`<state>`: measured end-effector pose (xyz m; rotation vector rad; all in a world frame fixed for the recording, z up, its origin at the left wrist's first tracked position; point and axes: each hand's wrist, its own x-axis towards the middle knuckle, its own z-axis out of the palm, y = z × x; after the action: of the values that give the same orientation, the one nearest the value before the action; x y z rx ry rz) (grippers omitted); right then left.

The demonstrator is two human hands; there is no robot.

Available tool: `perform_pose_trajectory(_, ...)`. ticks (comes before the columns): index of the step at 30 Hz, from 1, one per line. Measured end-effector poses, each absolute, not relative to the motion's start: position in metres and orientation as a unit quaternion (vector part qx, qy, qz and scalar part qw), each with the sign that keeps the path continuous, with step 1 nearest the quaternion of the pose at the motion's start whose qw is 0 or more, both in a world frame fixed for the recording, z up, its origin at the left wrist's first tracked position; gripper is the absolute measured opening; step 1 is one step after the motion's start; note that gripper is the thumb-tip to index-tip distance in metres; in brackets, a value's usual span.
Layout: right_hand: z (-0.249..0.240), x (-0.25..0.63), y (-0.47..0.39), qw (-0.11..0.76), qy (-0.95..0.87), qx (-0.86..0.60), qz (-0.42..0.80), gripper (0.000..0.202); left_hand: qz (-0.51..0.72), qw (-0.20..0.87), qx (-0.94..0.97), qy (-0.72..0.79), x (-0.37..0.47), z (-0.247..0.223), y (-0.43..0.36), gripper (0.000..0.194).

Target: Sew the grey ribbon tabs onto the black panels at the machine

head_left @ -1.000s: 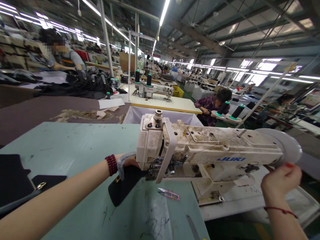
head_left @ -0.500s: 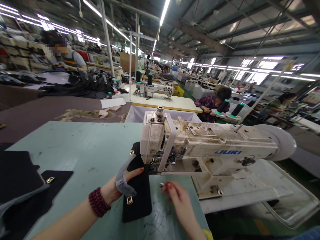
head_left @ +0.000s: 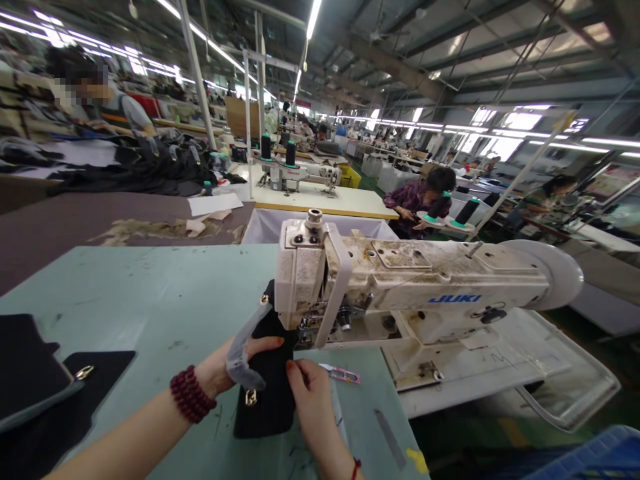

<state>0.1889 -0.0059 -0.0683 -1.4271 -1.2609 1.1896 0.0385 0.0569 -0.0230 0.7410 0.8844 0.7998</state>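
A black bag panel [head_left: 267, 400] with gold-coloured rings and a plastic-wrapped handle [head_left: 243, 353] lies partly under the head of the sewing machine [head_left: 410, 287]. My left hand [head_left: 225, 363] grips the panel from the left, its thumb on top and the handle looped over it; its other fingers are mostly hidden. At the panel's right edge, my right hand [head_left: 315, 393] is closed, thumb and finger pinching that edge near the needle area. Just right of it, pink-handled thread snips [head_left: 345, 375] rest on the green tabletop [head_left: 150, 300].
Further black panels [head_left: 95, 373] lie at the left of the tabletop. A grey strip [head_left: 390, 437] is near the front edge, and a blue crate [head_left: 585, 460] stands lower right. Behind are another sewing machine [head_left: 295, 177], thread cones [head_left: 467, 212] and co-workers.
My right hand has let go of the thread snips, now on the tabletop, and moved left onto the panel's edge. My left hand keeps its hold. The camera view has shifted slightly.
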Motion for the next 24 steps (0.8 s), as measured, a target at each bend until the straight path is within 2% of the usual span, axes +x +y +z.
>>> perform_pose_trajectory(7,-0.068,0.190,0.004,0.442,-0.507,-0.566,0.478,0.041,0.366,0.763,0.355,0.397,0.041,-0.022,0.066,0.062)
perform_pose_trajectory(12,-0.068,0.191,0.005,0.442,-0.505,-0.561,0.484,0.041,0.394,0.747,0.359,0.397,0.041,-0.021,0.065,0.069)
perform_pose_trajectory(17,-0.075,0.192,0.003,0.419,-0.534,-0.562,0.473,0.048,0.386,0.757,0.361,0.385,0.042,-0.019,0.064,0.056)
perform_pose_trajectory(19,-0.069,0.211,-0.005,0.395,-0.558,-0.554,0.474,0.049,0.393,0.758,0.353,0.383,0.042,-0.018,0.065,0.060)
perform_pose_trajectory(21,-0.047,0.249,-0.016,0.408,-0.575,-0.575,0.414,0.047,0.396,0.758,0.339,0.391,0.041,-0.019,0.066,0.069)
perform_pose_trajectory(22,-0.029,0.277,-0.021,0.429,-0.579,-0.601,0.346,0.046,0.394,0.760,0.333,0.396,0.041,-0.020,0.066,0.073)
perform_pose_trajectory(24,0.019,0.343,-0.024,0.479,-0.548,-0.678,0.102,0.041,0.382,0.767,0.320,0.404,0.041,-0.023,0.067,0.077)
